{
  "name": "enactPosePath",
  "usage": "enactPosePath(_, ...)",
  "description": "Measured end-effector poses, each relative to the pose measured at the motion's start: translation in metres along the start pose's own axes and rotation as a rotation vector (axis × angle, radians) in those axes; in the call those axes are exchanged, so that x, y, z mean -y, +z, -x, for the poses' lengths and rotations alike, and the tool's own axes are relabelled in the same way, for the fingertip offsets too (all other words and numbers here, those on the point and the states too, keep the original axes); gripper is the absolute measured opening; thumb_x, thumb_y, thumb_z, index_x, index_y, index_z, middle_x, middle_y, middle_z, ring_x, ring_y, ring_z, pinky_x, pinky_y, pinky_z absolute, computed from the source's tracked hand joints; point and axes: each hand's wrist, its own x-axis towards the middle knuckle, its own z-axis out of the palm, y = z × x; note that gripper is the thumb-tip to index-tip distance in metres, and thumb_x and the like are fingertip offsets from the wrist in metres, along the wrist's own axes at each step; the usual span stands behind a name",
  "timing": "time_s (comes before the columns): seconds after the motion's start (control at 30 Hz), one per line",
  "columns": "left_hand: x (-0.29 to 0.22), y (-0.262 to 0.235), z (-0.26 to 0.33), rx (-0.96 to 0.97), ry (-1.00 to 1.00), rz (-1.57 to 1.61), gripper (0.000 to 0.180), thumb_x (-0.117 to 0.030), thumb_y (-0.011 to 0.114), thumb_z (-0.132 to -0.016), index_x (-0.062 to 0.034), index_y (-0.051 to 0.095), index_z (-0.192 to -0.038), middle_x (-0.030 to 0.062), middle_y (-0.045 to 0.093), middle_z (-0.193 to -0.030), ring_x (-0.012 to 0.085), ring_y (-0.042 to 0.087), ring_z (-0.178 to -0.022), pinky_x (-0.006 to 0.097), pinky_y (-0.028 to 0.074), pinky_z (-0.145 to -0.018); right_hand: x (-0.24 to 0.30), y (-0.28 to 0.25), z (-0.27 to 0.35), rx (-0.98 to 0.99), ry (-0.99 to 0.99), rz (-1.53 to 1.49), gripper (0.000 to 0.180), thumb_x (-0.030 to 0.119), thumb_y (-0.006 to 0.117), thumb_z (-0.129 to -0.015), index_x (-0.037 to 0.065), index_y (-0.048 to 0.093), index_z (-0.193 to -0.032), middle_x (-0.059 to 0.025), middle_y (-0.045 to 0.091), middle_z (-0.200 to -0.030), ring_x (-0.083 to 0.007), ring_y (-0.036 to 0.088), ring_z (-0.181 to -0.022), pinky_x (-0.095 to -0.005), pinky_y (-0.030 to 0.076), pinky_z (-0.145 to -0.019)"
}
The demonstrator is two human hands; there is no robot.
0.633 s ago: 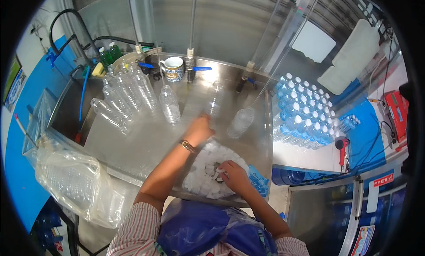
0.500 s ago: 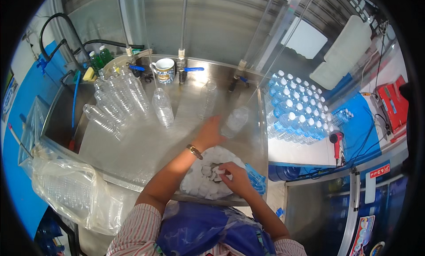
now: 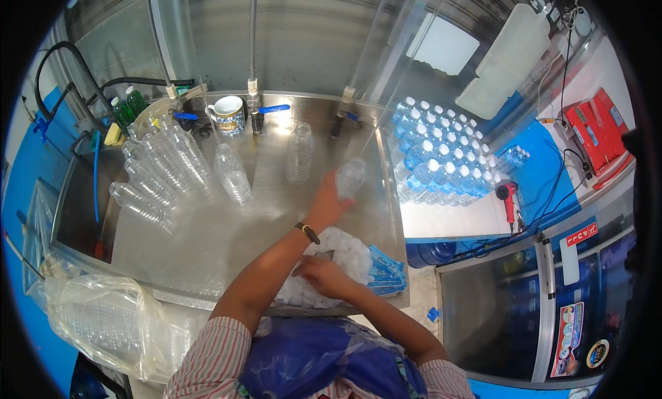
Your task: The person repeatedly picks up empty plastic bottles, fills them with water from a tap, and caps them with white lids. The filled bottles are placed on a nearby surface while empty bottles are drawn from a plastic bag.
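Observation:
My left hand (image 3: 327,204) reaches across the steel counter with its fingers wrapped round a clear plastic bottle (image 3: 351,177). The bottle stands near the counter's right side, slightly tilted in view. Closer to me, my right hand (image 3: 328,277) rests over a heap of white bottle caps (image 3: 353,253). Its fingers are curled in at the heap's left part, and what they pinch, if anything, is hidden. Beside the heap lie blue plastic labels (image 3: 387,272). Two more clear bottles are upright farther back, an uncapped bottle (image 3: 300,154) and another bottle (image 3: 232,175) to its left.
Several clear bottles (image 3: 155,166) lean together at the left. A patterned mug (image 3: 229,116) stands by blue-handled taps (image 3: 274,108). Rows of capped bottles (image 3: 441,154) fill the right-hand table, near a red heat gun (image 3: 507,202). A plastic bag of bottles (image 3: 103,323) sits front left.
My left hand has moved right and closed round the bottle. My right hand has shifted left across the caps. The whole view has swung slightly to the right.

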Motion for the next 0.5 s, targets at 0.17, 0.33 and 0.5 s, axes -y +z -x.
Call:
enactPosePath(0.17,-0.004,-0.009,-0.001,0.042,-0.025,-0.003,0.086,-0.017,0.080,-0.075,0.0014,0.028,-0.142,0.0302,0.052,-0.129,0.0444,0.054,-0.118,0.046,0.045,-0.098,-0.002,0.003,0.005,0.164,0.061,-0.203,0.020,0.001,0.062,-0.088,0.009,0.068,-0.105,-0.0122,0.065,-0.111,-0.0278,0.064,-0.104,-0.0385,0.051,-0.089)
enactPosePath(0.33,-0.005,-0.017,0.001,0.051,0.041,-0.044,0.084,-0.013,0.079,-0.073,0.0017,0.030,-0.139,0.0296,0.054,-0.125,0.0455,0.055,-0.115,0.046,0.046,-0.096,-0.048,-0.035,0.000,-0.424,0.434,-0.729,0.020,-0.002,0.051,-0.093,0.003,0.064,-0.108,-0.0051,0.063,-0.086,-0.0135,0.063,-0.073,-0.0271,0.052,-0.063)
enactPosePath(0.5,-0.010,-0.024,0.004,0.053,0.041,-0.077,0.082,-0.014,0.080,-0.072,0.0009,0.033,-0.138,0.0279,0.058,-0.120,0.0445,0.057,-0.114,0.046,0.047,-0.094,-0.103,-0.090,-0.021,-0.659,0.666,-0.819,0.019,0.011,0.055,-0.094,0.004,0.061,-0.110,-0.0030,0.061,-0.085,-0.0125,0.061,-0.069,-0.0256,0.050,-0.059)
